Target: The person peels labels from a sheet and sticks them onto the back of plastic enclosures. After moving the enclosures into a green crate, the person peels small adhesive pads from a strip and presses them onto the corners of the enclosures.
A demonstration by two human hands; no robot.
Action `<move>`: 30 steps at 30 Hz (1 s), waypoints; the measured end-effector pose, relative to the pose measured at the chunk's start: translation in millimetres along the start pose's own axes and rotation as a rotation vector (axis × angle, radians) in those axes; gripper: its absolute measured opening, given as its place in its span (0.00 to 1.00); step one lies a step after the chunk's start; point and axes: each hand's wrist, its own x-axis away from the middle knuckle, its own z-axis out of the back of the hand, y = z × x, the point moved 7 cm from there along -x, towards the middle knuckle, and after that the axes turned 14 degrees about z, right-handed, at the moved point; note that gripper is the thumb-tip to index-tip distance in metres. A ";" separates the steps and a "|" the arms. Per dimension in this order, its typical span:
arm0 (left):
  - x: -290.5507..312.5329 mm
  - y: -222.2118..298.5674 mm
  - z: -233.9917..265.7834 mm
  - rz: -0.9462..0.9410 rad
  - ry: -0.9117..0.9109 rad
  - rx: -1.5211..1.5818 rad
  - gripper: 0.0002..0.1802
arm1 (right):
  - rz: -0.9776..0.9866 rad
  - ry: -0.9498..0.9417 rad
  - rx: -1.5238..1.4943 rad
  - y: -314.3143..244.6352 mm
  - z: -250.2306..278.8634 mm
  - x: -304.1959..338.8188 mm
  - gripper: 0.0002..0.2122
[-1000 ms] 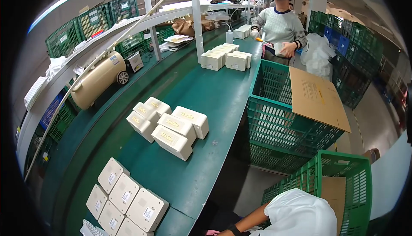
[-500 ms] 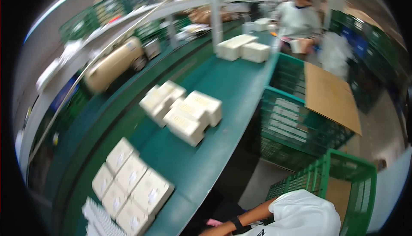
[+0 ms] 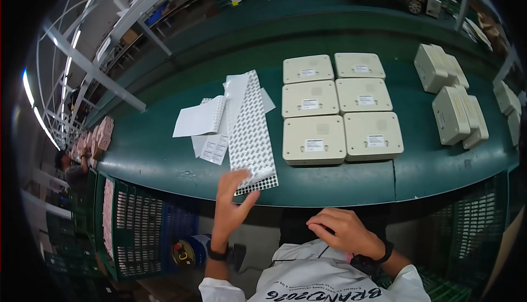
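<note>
My left hand [image 3: 233, 203] is open, thumb and fingers apart, over the near end of a long sheet [image 3: 250, 137] patterned with small round dots. That near end is curled, and rows of black dots [image 3: 257, 185] show beneath it. Before my body, just off the table edge, my right hand [image 3: 343, 230] is closed with fingers curled; anything inside is hidden. Right of the sheet, several cream plastic boxes [image 3: 313, 140] lie in two columns, each with a small white label on top. White papers [image 3: 200, 118] lie left of and under the sheet.
More cream boxes [image 3: 453, 113] stand on edge farther right on the green worktop [image 3: 153, 148]. Green crates [image 3: 140, 228] flank me below the table edge, beside a blue tin [image 3: 192, 250] on the left. Pink items [image 3: 99, 134] and a person [image 3: 71, 170] are far left.
The view has swung left and down from the aisle on the right to the worktop before me. Both my hands are now in view, the left at the dotted sheet.
</note>
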 end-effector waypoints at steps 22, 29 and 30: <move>-92.9 19.4 53.4 -0.162 -0.199 0.992 0.31 | 0.097 0.278 -0.058 26.8 17.0 -204.2 0.09; -161.2 21.5 82.9 -0.030 0.172 0.133 0.22 | 0.255 0.450 -0.443 14.2 71.8 -299.4 0.11; -165.2 17.9 82.4 0.072 0.105 0.186 0.22 | 0.235 0.460 -0.464 9.3 82.7 -299.5 0.11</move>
